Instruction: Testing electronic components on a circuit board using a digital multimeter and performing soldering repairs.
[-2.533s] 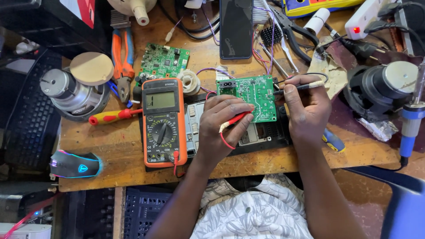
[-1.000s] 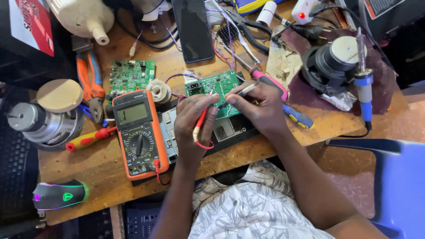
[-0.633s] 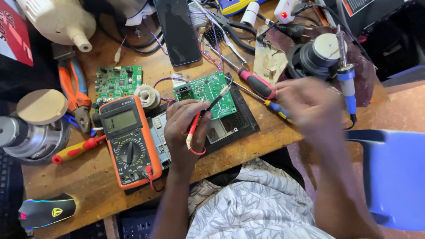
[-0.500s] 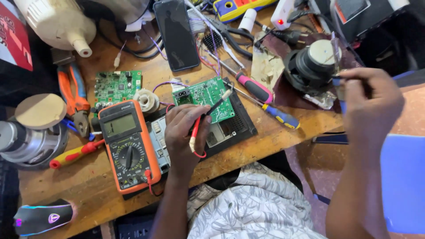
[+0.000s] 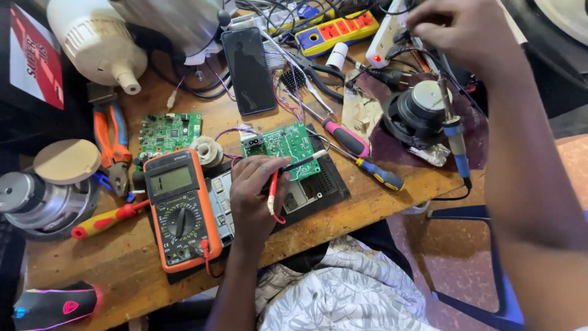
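My left hand [image 5: 254, 193] rests on a black device casing [image 5: 327, 184] and pinches a red test probe [image 5: 272, 195]. A black probe [image 5: 304, 162] lies across the green circuit board [image 5: 285, 144] just past my fingertips. An orange multimeter [image 5: 177, 211] lies to the left of that hand. My right hand [image 5: 468, 30] is raised at the far top right, fingers curled over a white power strip [image 5: 392, 30] and its cables. I cannot tell whether it grips anything. A blue-handled soldering iron [image 5: 456, 144] sits below it beside a black speaker [image 5: 422, 113].
Two screwdrivers [image 5: 361, 153] lie right of the board. A second green board [image 5: 168, 132], orange pliers [image 5: 110, 147], a red and yellow screwdriver [image 5: 104, 220] and a metal speaker driver [image 5: 30, 202] crowd the left. A phone [image 5: 248, 70] lies at the back. A mouse [image 5: 49, 303] glows at the lower left.
My right hand let go of the black probe on the board and swung up to the top right, over the power strip. My left hand stayed with the red probe.
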